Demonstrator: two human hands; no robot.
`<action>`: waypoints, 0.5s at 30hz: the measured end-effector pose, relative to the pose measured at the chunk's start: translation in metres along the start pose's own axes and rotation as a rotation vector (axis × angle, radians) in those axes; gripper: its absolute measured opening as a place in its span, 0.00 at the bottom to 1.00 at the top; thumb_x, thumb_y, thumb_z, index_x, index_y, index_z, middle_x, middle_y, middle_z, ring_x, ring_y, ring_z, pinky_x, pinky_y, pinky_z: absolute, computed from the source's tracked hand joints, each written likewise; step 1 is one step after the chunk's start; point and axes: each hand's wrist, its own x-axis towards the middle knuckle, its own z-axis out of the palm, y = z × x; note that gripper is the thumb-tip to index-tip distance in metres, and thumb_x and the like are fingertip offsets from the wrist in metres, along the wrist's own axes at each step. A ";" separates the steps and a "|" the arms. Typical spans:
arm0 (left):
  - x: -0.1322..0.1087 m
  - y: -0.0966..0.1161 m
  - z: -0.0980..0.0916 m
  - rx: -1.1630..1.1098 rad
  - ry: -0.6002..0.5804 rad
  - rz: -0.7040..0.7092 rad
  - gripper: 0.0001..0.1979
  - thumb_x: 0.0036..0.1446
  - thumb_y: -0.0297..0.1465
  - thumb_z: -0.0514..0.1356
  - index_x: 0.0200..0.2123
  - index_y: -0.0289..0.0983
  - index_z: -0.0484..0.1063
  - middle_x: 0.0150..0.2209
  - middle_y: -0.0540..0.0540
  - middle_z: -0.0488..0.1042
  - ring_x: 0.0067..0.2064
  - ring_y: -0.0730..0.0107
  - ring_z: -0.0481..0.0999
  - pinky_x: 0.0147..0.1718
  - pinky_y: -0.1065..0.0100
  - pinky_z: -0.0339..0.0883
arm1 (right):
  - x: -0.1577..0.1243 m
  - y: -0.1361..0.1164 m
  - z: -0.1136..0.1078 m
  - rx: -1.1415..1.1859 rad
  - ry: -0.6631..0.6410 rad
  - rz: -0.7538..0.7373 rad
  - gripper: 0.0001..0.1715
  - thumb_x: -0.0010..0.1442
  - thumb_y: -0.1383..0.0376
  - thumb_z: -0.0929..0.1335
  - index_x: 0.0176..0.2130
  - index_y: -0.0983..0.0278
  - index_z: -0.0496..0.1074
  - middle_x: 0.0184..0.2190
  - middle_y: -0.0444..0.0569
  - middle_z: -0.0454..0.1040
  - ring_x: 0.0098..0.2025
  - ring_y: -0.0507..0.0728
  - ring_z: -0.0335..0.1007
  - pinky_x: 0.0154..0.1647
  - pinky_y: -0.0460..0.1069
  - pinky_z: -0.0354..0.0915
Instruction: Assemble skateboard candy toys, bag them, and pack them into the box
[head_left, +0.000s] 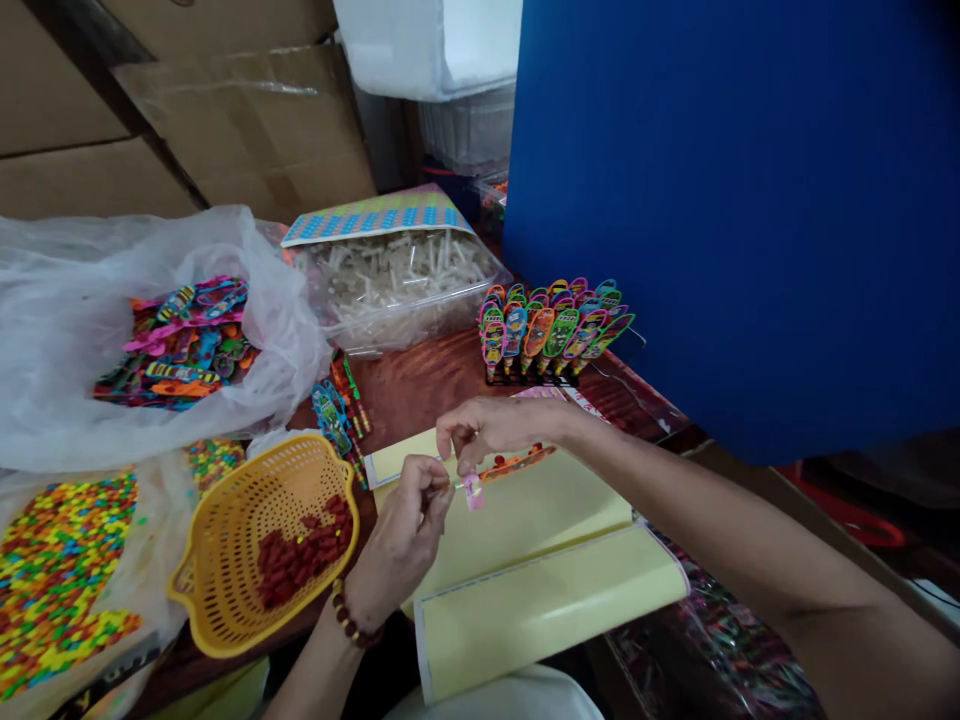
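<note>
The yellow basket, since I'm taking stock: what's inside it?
Small dark red pieces lie heaped toward the right side of the yellow basket. Whatever lies beneath the top pieces is covered and cannot be seen.

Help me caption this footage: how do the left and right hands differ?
The left hand has a beaded bracelet at its wrist; the right hand has none. The left hand reaches from the picture's bottom edge, the right hand from its lower right. The left hand sits nearer the yellow basket than the right hand. Both have bent fingers near the pink piece.
</note>
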 end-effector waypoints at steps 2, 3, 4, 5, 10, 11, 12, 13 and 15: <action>-0.001 0.004 0.000 -0.007 -0.020 0.027 0.04 0.64 0.34 0.49 0.40 0.41 0.60 0.29 0.52 0.64 0.29 0.73 0.64 0.32 0.71 0.58 | 0.003 0.001 -0.001 -0.040 -0.033 0.033 0.14 0.50 0.75 0.70 0.39 0.66 0.71 0.23 0.38 0.71 0.23 0.47 0.63 0.22 0.40 0.53; -0.001 0.005 -0.001 -0.007 -0.025 0.038 0.06 0.64 0.34 0.49 0.41 0.41 0.62 0.28 0.52 0.63 0.29 0.73 0.64 0.31 0.71 0.58 | 0.004 0.001 -0.002 -0.089 -0.023 0.044 0.15 0.50 0.76 0.70 0.40 0.66 0.71 0.25 0.39 0.72 0.24 0.47 0.65 0.23 0.41 0.54; 0.000 0.006 -0.001 -0.009 -0.017 0.049 0.09 0.64 0.34 0.49 0.44 0.40 0.64 0.27 0.52 0.63 0.29 0.73 0.64 0.31 0.71 0.57 | 0.002 0.000 -0.003 -0.164 0.024 0.038 0.16 0.50 0.76 0.69 0.41 0.66 0.71 0.26 0.41 0.74 0.26 0.48 0.67 0.25 0.41 0.56; 0.000 0.006 -0.002 -0.018 0.005 0.061 0.11 0.64 0.33 0.49 0.47 0.40 0.66 0.27 0.52 0.63 0.29 0.73 0.64 0.31 0.71 0.57 | -0.001 -0.003 -0.004 -0.260 0.122 0.014 0.14 0.52 0.75 0.69 0.41 0.66 0.72 0.28 0.43 0.76 0.28 0.49 0.69 0.28 0.42 0.58; 0.005 -0.005 0.002 -0.316 0.252 -0.013 0.16 0.63 0.35 0.51 0.51 0.37 0.69 0.24 0.53 0.63 0.26 0.76 0.63 0.29 0.72 0.58 | -0.033 -0.028 0.007 -0.507 1.053 -0.228 0.08 0.61 0.67 0.65 0.41 0.64 0.72 0.38 0.50 0.76 0.42 0.55 0.70 0.44 0.49 0.61; 0.007 -0.007 0.003 -0.432 0.305 -0.049 0.16 0.62 0.36 0.53 0.50 0.37 0.69 0.23 0.53 0.64 0.26 0.76 0.63 0.28 0.72 0.58 | -0.038 -0.030 0.017 -0.434 1.170 -0.221 0.08 0.62 0.65 0.64 0.40 0.63 0.72 0.37 0.49 0.76 0.40 0.54 0.70 0.42 0.48 0.61; 0.008 -0.009 0.006 -0.545 0.355 -0.077 0.17 0.61 0.37 0.54 0.50 0.36 0.69 0.23 0.53 0.64 0.26 0.76 0.63 0.28 0.73 0.59 | -0.040 -0.030 0.028 -0.334 1.223 -0.175 0.08 0.62 0.63 0.65 0.39 0.63 0.72 0.35 0.47 0.75 0.37 0.53 0.70 0.39 0.47 0.62; 0.010 -0.009 0.008 -0.644 0.396 -0.096 0.17 0.60 0.37 0.55 0.50 0.36 0.69 0.24 0.52 0.65 0.26 0.76 0.64 0.27 0.73 0.59 | -0.038 -0.028 0.042 -0.220 1.208 -0.111 0.08 0.61 0.60 0.65 0.37 0.62 0.71 0.32 0.45 0.74 0.33 0.52 0.69 0.34 0.46 0.62; 0.013 -0.007 0.012 -0.771 0.453 -0.116 0.17 0.58 0.37 0.59 0.48 0.35 0.70 0.25 0.51 0.68 0.27 0.77 0.65 0.28 0.73 0.61 | -0.028 -0.021 0.070 0.012 1.118 0.046 0.12 0.57 0.56 0.68 0.36 0.61 0.69 0.30 0.42 0.73 0.28 0.50 0.67 0.27 0.44 0.61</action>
